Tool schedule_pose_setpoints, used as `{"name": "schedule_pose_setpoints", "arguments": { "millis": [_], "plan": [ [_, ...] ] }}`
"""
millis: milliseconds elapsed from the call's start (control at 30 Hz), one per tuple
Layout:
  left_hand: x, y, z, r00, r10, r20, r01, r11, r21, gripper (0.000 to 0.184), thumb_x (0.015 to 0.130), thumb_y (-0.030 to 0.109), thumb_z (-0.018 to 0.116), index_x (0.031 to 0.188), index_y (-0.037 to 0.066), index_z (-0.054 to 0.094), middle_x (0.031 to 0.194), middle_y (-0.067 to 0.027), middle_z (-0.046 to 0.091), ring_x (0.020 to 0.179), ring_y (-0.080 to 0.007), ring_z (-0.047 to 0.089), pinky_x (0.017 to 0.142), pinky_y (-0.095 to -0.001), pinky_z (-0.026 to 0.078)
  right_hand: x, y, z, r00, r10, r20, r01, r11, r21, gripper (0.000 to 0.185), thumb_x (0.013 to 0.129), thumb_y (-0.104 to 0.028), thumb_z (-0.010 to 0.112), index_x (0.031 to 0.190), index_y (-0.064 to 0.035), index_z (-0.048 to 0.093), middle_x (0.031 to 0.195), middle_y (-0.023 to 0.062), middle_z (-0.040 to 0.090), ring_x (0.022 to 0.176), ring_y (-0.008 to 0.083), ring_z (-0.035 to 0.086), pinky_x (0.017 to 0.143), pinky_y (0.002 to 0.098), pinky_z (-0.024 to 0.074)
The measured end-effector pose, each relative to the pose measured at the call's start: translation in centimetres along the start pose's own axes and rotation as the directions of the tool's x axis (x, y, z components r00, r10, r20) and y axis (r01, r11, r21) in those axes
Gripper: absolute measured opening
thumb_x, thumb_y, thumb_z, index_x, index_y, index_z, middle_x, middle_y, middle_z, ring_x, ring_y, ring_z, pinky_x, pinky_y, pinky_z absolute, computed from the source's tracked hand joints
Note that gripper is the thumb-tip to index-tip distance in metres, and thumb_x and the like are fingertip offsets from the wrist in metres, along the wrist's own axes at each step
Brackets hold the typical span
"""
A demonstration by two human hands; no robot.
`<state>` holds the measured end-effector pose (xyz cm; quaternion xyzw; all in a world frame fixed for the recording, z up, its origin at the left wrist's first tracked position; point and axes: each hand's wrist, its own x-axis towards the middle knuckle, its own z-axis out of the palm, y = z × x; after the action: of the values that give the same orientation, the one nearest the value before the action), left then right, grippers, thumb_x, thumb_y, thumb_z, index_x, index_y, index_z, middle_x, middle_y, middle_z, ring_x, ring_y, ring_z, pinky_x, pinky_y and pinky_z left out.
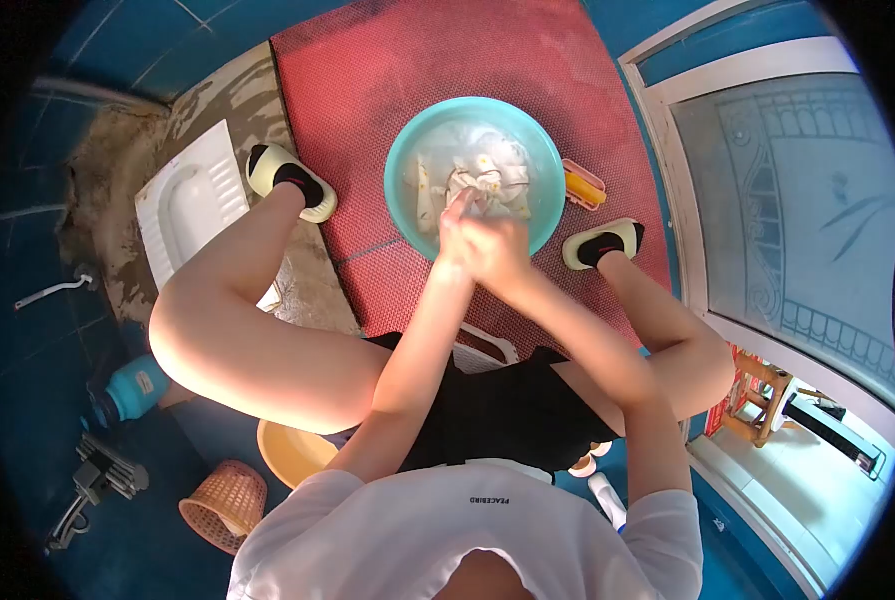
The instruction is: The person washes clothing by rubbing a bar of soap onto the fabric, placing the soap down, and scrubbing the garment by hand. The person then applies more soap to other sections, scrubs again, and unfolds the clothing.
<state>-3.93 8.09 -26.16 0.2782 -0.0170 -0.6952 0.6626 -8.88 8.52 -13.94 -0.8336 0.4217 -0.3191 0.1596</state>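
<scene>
A turquoise basin (404, 190) of cloudy water stands on the red mat in front of me. In it lies a wet white cloth (511, 177) with small yellowish marks and dark edging. My left hand (456, 232) and my right hand (501, 245) are pressed together over the basin's near side. Both are closed on a bunched part of the cloth. The right hand is slightly smeared by motion, and its fingertips are hidden.
A soap dish (584, 186) holding a yellow bar sits right of the basin. A white squat toilet (190, 205) is at left. Behind me are a yellow basin (293, 455) and a pink basket (223, 503). A glazed door (783, 210) bounds the right side.
</scene>
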Motion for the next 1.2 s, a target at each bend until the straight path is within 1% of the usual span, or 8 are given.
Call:
{"name": "schedule_pose_setpoints", "arguments": {
  "millis": [67, 100, 167, 233, 333, 633, 900, 1200],
  "plan": [
    [-1.2, 1.3, 4.1, 1.000, -0.018, 0.003, 0.018, 0.981, -0.194, 0.018, 0.081, 0.022, 0.045, 0.083, 0.005, 0.050, 0.072, -0.0033, 0.052, 0.062, -0.0138, 0.050, 0.058, -0.0256, 0.043, 1.6, 4.2, 1.0, 0.911, 0.411, 0.019, -0.406, 0.889, 0.213, 0.021, 0.072, -0.023, 0.055, 0.058, -0.0086, 0.056, 0.063, 0.0140, 0.057, 0.057, 0.0267, 0.058, 0.053, 0.0370, 0.0435],
    [-3.0, 4.3, 9.4, 0.957, -0.071, -0.280, 0.056, 0.997, -0.062, 0.012, 0.080, 0.018, 0.049, 0.080, 0.005, 0.050, 0.069, -0.0036, 0.052, 0.059, -0.0134, 0.050, 0.056, -0.0249, 0.043, 1.5, 3.4, 1.1, 0.917, 0.392, -0.070, -0.368, 0.902, 0.226, 0.021, 0.073, -0.022, 0.055, 0.058, -0.0073, 0.055, 0.057, 0.0139, 0.054, 0.050, 0.0267, 0.055, 0.047, 0.0370, 0.0408],
    [-1.2, 3.8, 2.9, 0.987, -0.013, 0.160, 0.028, 0.996, -0.090, 0.006, 0.076, 0.010, 0.052, 0.073, 0.005, 0.051, 0.068, -0.0038, 0.054, 0.059, -0.0130, 0.052, 0.049, -0.0262, 0.043, 0.5, 0.4, 0.3, 0.971, 0.209, -0.113, -0.204, 0.978, 0.052, 0.023, 0.074, -0.020, 0.052, 0.056, -0.0051, 0.053, 0.050, 0.0141, 0.049, 0.040, 0.0269, 0.049, 0.040, 0.0366, 0.0382],
    [-1.6, 5.0, 4.3, 0.992, -0.122, 0.041, 0.124, 0.990, -0.063, 0.006, 0.077, 0.011, 0.051, 0.076, 0.005, 0.052, 0.068, -0.0045, 0.055, 0.061, -0.0140, 0.053, 0.049, -0.0263, 0.044, -0.2, 1.1, 0.1, 0.992, 0.027, -0.125, -0.020, 0.998, 0.052, 0.028, 0.078, -0.020, 0.050, 0.054, -0.0051, 0.053, 0.049, 0.0138, 0.049, 0.041, 0.0276, 0.049, 0.041, 0.0353, 0.0380],
    [-2.9, 5.2, 8.5, 0.979, -0.194, -0.067, 0.195, 0.981, 0.017, 0.018, 0.081, 0.016, 0.046, 0.092, 0.003, 0.051, 0.089, -0.0085, 0.056, 0.083, -0.0201, 0.055, 0.073, -0.0328, 0.046, 1.7, 5.6, -0.5, 0.785, 0.613, -0.094, -0.569, 0.773, 0.281, 0.039, 0.083, -0.027, 0.049, 0.054, -0.0027, 0.050, 0.043, 0.0107, 0.043, 0.035, 0.0162, 0.039, 0.038, 0.0306, 0.0313],
    [-3.2, 7.4, 10.2, 0.969, -0.246, -0.036, 0.237, 0.957, -0.169, 0.025, 0.085, 0.029, 0.043, 0.080, 0.006, 0.050, 0.077, -0.0064, 0.055, 0.068, -0.0181, 0.055, 0.064, -0.0320, 0.047, 0.7, 4.0, -4.6, 0.828, 0.541, 0.145, -0.454, 0.497, 0.739, 0.026, 0.084, -0.020, 0.050, 0.087, 0.0042, 0.056, 0.073, 0.0011, 0.057, 0.068, 0.0063, 0.048, 0.062, 0.0228, 0.0413],
    [-3.6, 8.5, 10.5, 0.988, -0.142, 0.059, 0.142, 0.990, 0.016, 0.025, 0.085, 0.028, 0.043, 0.070, 0.009, 0.048, 0.065, -0.0026, 0.048, 0.061, -0.0143, 0.050, 0.061, -0.0282, 0.044, 1.1, 2.8, -7.6, 0.958, 0.229, 0.170, -0.285, 0.750, 0.596, 0.017, 0.080, -0.012, 0.054, 0.086, 0.0032, 0.054, 0.078, 0.0051, 0.055, 0.073, 0.0094, 0.048, 0.069, 0.0226, 0.0394],
    [-4.5, 10.7, 12.6, 0.990, 0.141, -0.029, -0.117, 0.901, 0.417, 0.035, 0.084, 0.024, 0.048, 0.052, 0.013, 0.039, 0.051, 0.0063, 0.034, 0.048, -0.0031, 0.030, 0.045, -0.0196, 0.026, 1.5, 1.2, -9.2, 0.692, 0.715, 0.103, -0.424, 0.287, 0.859, 0.026, 0.084, -0.021, 0.051, 0.090, 0.0038, 0.057, 0.079, 0.0014, 0.055, 0.071, 0.0054, 0.049, 0.066, 0.0191, 0.0403]
  ]
}}
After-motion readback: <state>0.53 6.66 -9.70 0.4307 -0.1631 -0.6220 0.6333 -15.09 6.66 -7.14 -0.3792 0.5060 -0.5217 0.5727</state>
